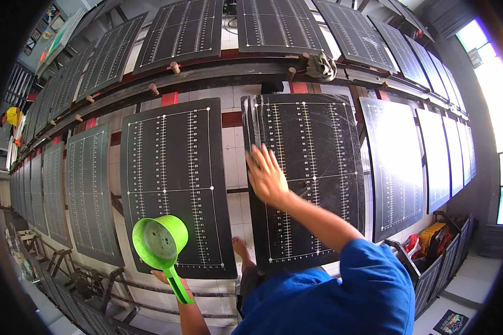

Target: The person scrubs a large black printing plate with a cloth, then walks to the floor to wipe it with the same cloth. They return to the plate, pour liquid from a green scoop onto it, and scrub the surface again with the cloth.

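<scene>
A bright green water dipper point(180, 234) with murky, frothy liquid in its bowl is in my left hand point(161, 276), over the lower part of a black board. The dipper hides most of that hand's fingers; its handle slants down beside my wrist. My right hand point(268, 176) lies flat, fingers stretched, near the left edge of another black board point(335, 223) printed with white scales and lines. Wet-looking streaks and smears mark this board. The neighbouring board point(142, 128), left of it, bears similar white scales and looks drier.
Similar boards point(179, 33) stand in rows ahead and on both sides, on dark metal rails point(235, 70) with short pegs. A grey cloth point(321, 67) hangs on the rail. At lower right sits a crate point(425, 268) with red and yellow items. My bare foot point(240, 247) shows between boards.
</scene>
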### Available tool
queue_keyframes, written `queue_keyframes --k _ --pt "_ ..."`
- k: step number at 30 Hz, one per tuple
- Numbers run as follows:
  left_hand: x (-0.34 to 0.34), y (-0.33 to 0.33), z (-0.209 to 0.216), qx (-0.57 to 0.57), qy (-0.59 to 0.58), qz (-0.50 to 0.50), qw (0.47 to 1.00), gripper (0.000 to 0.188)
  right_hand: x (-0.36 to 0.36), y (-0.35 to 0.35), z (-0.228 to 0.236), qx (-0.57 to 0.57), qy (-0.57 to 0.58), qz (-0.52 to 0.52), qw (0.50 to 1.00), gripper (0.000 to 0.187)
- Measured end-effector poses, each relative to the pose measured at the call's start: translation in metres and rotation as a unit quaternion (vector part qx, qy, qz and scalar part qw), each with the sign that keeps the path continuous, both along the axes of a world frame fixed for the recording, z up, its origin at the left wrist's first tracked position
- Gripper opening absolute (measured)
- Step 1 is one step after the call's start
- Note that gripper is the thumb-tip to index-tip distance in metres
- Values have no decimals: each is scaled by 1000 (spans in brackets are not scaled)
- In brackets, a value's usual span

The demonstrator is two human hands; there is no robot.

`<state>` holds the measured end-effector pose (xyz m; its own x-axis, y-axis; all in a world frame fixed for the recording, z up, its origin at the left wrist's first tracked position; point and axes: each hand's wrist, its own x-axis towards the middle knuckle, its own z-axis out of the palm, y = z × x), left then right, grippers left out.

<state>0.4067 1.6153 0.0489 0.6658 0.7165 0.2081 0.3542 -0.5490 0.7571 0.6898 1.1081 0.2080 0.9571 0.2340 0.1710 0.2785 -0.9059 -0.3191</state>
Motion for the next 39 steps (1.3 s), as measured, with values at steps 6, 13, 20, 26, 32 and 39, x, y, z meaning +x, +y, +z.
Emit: queue_keyframes --k 6,13,20,26,32,39 --pt "5 -11 21 276 114 -128 946 63 190 -39 -45 -11 -122 -112 986 54" --pt "-13 -9 28 281 160 -75 943 60 143 -235 -29 -128 -34 -360 923 48" --pt "-1 -2 26 260 146 -88 950 64 69 -293 -48 -98 -97 -343 929 51" --pt "17 -7 13 186 101 -71 975 69 -184 -215 -20 -152 20 -356 922 56" --pt "34 -5 -9 -121 -40 30 991 74 -257 -127 -7 -206 179 -491 827 58" --pt "76 -65 78 -317 -30 190 929 76 -285 15 -7 14 111 -155 982 63"
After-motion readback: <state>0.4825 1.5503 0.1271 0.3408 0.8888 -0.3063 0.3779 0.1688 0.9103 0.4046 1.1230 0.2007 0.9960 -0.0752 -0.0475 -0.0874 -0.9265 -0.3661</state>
